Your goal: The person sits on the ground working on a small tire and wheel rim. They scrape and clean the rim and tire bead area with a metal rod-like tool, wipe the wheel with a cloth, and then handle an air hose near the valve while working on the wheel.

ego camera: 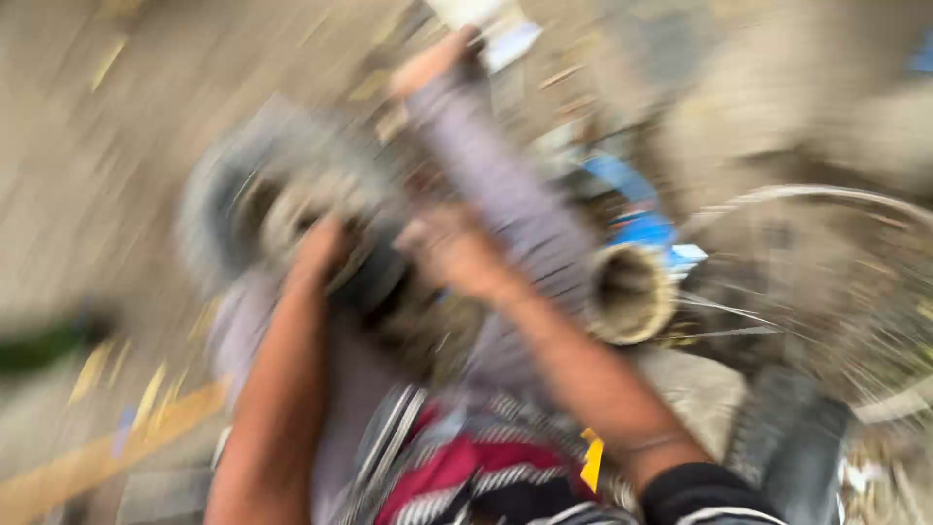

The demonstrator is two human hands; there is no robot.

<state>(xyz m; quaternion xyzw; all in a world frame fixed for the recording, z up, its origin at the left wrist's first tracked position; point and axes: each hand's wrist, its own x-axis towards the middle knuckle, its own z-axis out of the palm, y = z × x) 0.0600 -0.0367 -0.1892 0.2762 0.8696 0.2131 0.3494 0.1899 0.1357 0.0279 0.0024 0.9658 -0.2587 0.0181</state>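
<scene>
A: What did you have in hand there?

B: A grey pipe [505, 185], slanting from upper left down to an open round mouth at lower right. It lay across the middle of the view, above your lap.

A: And my right hand [452, 255]?

B: It lay against the pipe's near side, about midway along. The blur was too heavy for me to tell whether your fingers were curled round it or just resting there.

A: The left hand [319, 255]?

B: It was pressed on a dark round part [292, 209], ringed like a wheel or pulley, just left of the pipe. Again, I couldn't tell how your fingers sat.

A: Anyone else?

B: Another hand [428, 63] touched the pipe's far end, at the top.

A: What lay around?

B: Something blue [632, 209] behind the pipe, a wire hoop [826, 199] to the right, and red striped cloth [466, 462] below your arms. Dusty ground [87, 146] spread to the left, with a yellow strip [107, 452] low down.
</scene>
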